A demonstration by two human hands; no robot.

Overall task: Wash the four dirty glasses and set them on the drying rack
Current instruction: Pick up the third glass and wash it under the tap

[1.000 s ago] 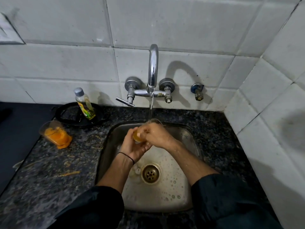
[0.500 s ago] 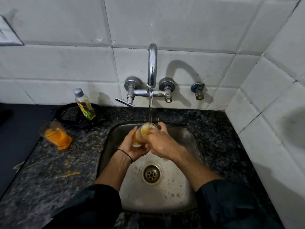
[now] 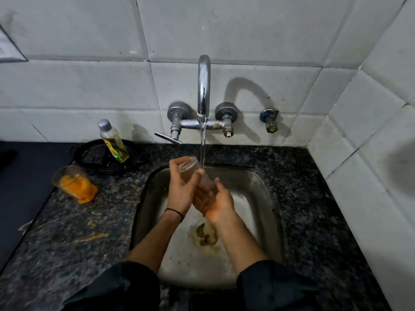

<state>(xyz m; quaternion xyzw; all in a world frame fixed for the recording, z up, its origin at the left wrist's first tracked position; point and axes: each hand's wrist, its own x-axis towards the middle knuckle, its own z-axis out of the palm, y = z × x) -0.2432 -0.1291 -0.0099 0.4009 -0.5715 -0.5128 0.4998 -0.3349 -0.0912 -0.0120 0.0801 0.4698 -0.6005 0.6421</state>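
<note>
At the far left of the dark speckled tabletop (image 3: 67,232) a dirty glass (image 3: 71,184) coated with orange residue stands tilted, well apart from the sink. Behind it, near the tiled wall, a soap bottle (image 3: 113,141) with yellow-green liquid stands in a round black tray (image 3: 89,153). Over the steel sink (image 3: 253,182) both hands hold a clear glass (image 3: 190,169), tipped steeply so its mouth points up and to the left. The left hand (image 3: 179,191), a black band at its wrist, has its fingers curled round the upper part near the rim. The right hand (image 3: 219,203) wraps the lower, base end from below. A water stream (image 3: 202,144) from the chrome faucet (image 3: 204,86) falls onto the glass's side just right of the left hand's fingers. The drain (image 3: 205,234) shows between the forearms, and a small valve (image 3: 269,120) sits on the wall farther right.
</note>
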